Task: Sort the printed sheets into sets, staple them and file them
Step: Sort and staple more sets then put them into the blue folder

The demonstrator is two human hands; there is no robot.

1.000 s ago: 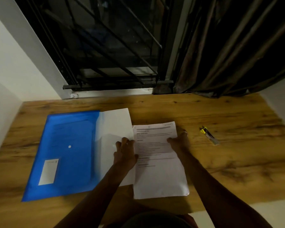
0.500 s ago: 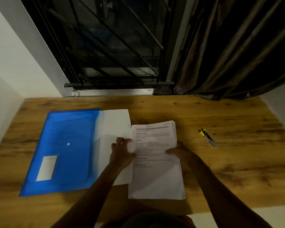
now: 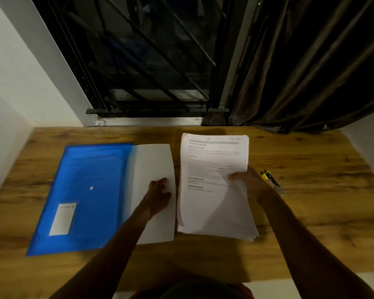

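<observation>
Lifting the stack of printed sheets (image 3: 212,203) is the change. A second ago it lay flat under both hands, its left edge touching the blank sheet (image 3: 156,160). Now the right hand (image 3: 249,184) has it by the right edge, thumb on the printed top page, and the far end tilts up toward 12 o'clock. That grip is closed on the whole stack, not on one page. A strip of bare tabletop (image 3: 311,212) now shows between stack and blank sheet, so the two are apart.

The left hand (image 3: 159,196) has let go of the stack and shifted toward 9 o'clock. It rests on the blank sheet with its fingers relaxed, a loose grip holding nothing. That sheet has not moved; its left margin meets the blue folder (image 3: 91,169) at 9 o'clock, tucked in or lying on top, I cannot tell which. A small yellow-and-black tool (image 3: 272,183) lies just beside the right hand at its 3 o'clock; whether it is the stapler is unclear.

Squaring the pages seems finished, and dealing them into sets looks like the step in hand. Nothing appears stapled or filed, so the task is early. The pages fan at the near right corner, and a one-handed pinch could let some slip.
</observation>
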